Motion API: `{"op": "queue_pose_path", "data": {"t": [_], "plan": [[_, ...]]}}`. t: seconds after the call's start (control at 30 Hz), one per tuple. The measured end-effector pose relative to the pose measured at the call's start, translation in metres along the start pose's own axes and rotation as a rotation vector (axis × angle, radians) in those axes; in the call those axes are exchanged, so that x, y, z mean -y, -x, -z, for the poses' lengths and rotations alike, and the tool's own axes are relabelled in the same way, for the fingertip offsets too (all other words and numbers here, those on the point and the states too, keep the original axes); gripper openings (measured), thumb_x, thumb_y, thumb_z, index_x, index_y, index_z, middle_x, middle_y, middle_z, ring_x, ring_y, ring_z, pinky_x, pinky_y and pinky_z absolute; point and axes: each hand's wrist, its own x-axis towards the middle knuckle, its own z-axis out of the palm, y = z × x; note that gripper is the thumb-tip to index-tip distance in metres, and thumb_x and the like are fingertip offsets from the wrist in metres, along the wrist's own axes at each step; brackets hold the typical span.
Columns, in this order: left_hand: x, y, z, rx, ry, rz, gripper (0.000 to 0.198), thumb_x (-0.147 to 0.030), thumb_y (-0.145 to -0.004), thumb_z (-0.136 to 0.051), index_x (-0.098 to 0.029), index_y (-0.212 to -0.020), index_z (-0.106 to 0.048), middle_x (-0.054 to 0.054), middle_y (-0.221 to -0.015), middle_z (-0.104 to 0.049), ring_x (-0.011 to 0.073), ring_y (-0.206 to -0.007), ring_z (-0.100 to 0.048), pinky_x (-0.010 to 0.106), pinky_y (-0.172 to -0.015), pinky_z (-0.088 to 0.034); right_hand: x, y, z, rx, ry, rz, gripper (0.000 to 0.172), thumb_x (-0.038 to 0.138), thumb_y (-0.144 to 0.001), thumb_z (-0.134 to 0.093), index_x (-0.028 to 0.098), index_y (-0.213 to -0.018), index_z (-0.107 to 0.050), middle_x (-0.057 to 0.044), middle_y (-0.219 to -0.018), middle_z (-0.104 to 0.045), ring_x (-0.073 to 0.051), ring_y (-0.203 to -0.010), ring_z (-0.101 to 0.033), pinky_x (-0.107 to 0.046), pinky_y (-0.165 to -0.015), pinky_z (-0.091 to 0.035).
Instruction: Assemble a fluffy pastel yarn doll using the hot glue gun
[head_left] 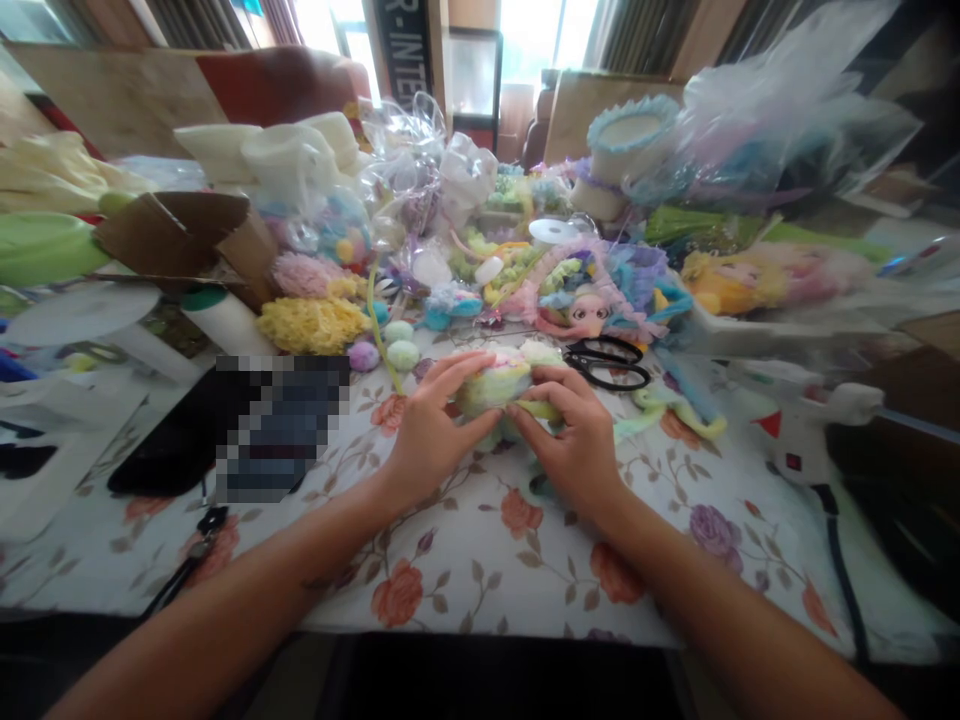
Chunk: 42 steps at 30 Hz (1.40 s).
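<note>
Bundle [495,386] between left hand [433,420] and right hand [577,435], scissors [611,363] near

Bare along hands [431,430] and forearms [262,575], marked on the left one by a small dark patch [312,583] (blurred in outline).

Two hands [431,420], one soft pastel bundle [493,386]. One pair of scissors [611,362], one glue gun [799,425], one cardboard box [176,225], one purple ball [364,356].
</note>
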Motion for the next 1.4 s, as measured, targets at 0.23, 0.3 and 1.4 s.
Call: {"op": "queue_pose_path", "data": {"t": [0.23, 0.3, 1.4], "plan": [[0.000, 0.001, 0.001, -0.003, -0.033, -0.024, 0.047, -0.022, -0.081, -0.074, -0.025, -0.127, -0.065, 0.010, -0.137, -0.063, 0.0292, -0.126, -0.059, 0.029, -0.072, -0.059, -0.001, 0.000, 0.001, 0.009, -0.011, -0.012, 0.008, 0.026, -0.085, -0.070, 0.022, -0.080, -0.065, -0.009, -0.106, -0.068, -0.023, -0.100, -0.068, -0.040, -0.088, -0.055], [0.000, 0.001, 0.000, -0.004, -0.031, -0.023, 0.046, -0.022, -0.080, -0.074, -0.025, -0.126, -0.066, 0.010, -0.136, -0.063, 0.0292, -0.125, -0.060, 0.029, -0.071, -0.059, -0.002, -0.001, 0.001, 0.008, -0.017, -0.021, 0.009, 0.026, -0.084, -0.071, 0.022, -0.079, -0.065, -0.008, -0.105, -0.069, -0.023, -0.098, -0.068, -0.040, -0.088, -0.055], [0.019, -0.013, 0.003, -0.073, 0.390, 0.198, 0.060, -0.023, -0.073, -0.081, -0.018, -0.130, -0.062, 0.013, -0.135, -0.066, 0.0292, -0.124, -0.063, 0.044, -0.108, -0.050, 0.003, 0.002, 0.021, 0.156, 0.402, 0.480, 0.021, 0.037, -0.092, -0.065, 0.019, -0.100, -0.072, -0.014, -0.111, -0.074, -0.030, -0.102, -0.067, -0.047, -0.087, -0.055]]}}
